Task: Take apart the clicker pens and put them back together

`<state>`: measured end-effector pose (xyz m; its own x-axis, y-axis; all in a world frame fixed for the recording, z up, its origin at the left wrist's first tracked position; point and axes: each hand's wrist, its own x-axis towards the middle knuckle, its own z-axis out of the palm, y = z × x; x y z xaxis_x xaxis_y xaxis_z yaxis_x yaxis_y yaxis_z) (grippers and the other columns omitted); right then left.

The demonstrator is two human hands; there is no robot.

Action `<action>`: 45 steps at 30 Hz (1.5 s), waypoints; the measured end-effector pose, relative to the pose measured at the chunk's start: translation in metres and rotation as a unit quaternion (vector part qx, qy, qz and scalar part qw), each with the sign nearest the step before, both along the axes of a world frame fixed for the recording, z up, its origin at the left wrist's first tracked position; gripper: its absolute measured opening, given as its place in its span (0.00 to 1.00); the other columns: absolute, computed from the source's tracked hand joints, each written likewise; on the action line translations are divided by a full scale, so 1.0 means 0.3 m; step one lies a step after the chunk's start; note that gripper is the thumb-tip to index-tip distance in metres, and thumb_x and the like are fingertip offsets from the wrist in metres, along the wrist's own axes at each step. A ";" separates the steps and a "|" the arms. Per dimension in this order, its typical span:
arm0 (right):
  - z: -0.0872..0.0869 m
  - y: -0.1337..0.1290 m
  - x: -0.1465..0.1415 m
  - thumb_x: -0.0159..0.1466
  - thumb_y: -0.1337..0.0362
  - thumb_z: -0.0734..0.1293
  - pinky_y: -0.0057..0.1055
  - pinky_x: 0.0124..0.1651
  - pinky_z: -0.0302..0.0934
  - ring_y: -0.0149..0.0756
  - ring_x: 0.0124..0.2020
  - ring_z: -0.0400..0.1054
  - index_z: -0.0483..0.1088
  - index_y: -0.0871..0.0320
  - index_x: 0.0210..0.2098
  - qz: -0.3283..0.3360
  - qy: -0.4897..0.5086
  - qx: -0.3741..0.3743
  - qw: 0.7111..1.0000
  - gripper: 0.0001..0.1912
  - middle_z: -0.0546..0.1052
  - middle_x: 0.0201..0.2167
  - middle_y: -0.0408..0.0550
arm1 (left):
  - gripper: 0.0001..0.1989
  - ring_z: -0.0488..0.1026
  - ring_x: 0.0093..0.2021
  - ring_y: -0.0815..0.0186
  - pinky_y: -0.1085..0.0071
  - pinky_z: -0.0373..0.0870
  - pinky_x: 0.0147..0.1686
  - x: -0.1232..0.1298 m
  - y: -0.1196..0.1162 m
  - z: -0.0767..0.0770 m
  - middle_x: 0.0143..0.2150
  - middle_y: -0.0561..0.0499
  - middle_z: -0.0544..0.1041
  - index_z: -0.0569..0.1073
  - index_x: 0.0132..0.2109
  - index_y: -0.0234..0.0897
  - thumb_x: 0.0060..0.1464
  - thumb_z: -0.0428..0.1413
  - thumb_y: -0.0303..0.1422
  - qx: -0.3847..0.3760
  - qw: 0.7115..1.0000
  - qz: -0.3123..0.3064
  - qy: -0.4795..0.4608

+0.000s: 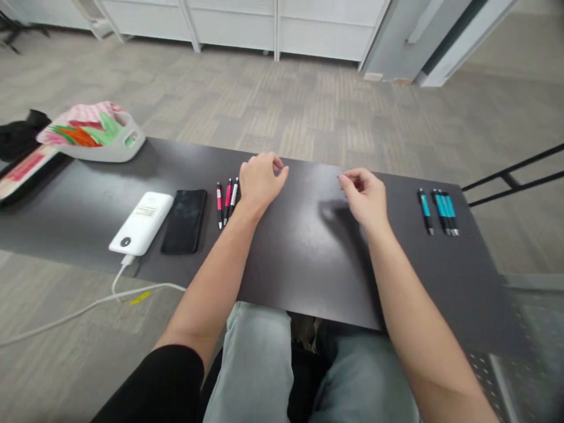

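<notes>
My left hand [263, 181] is over the dark table, just right of several red and white pens. Its fingers curl loosely, with a gap between thumb and forefinger and nothing visible in it. A red pen [219, 204] lies at the left of that group, a pink-red pen [228, 201] beside it, then a white pen [234, 195] partly covered by my wrist. My right hand [366, 197] hovers above the table with thumb and fingertips brought together and no object showing. To its right lie a single teal pen [425, 211] and several teal pens [446, 212] side by side.
On the left are a black phone [184, 222] and a white power bank [143, 223] with a white cable [97, 302]. Farther left stand a light basket [127, 147] holding patterned cloth and a dark bag [22, 135]. Black metal bars [513, 176] rise beyond the table's right edge.
</notes>
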<state>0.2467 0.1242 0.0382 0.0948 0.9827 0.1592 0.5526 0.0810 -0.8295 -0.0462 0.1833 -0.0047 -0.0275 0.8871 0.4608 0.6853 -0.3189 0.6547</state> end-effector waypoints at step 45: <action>-0.129 0.011 -0.093 0.83 0.32 0.69 0.46 0.50 0.77 0.49 0.40 0.80 0.84 0.38 0.52 0.207 0.122 -0.049 0.969 0.22 0.81 0.34 0.42 | 0.41 0.90 0.55 0.53 0.50 0.90 0.54 0.141 -0.007 -0.025 0.57 0.50 0.86 0.76 0.60 0.49 0.61 0.75 0.74 -0.107 0.927 -0.173 -0.314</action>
<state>0.2187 0.1274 -0.0004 -0.2882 0.9538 0.0851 0.2758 0.1678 -0.9465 -0.0039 0.1813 -0.0123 0.0723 0.9620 0.2633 0.0279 -0.2659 0.9636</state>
